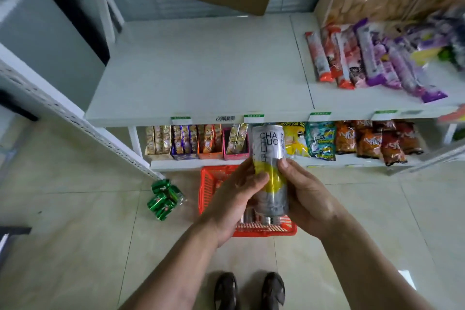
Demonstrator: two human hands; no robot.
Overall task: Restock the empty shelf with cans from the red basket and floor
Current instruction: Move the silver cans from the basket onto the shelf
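Setting: shop aisle, pale tile floor [75, 246], white shelf [201, 70] bare at its left bay, snack packs [372, 58] on its right bay.
Can: tall silver-and-yellow can [270, 171], upright with a slight tilt, long axis running toward the shelf edge, top end just below that edge.
Hands: left hand [234, 199] and right hand [307, 196] both wrapped round the can's lower half, one on each side, equally near.
Shelf from can: ahead and above; bare bay lies up and slightly left.
Basket: red basket [208, 184] on the floor directly under the can, more cans inside.
Floor cans: green cans [163, 199] left of the basket.
Next, likely: lift forward, stand it on the bare bay.
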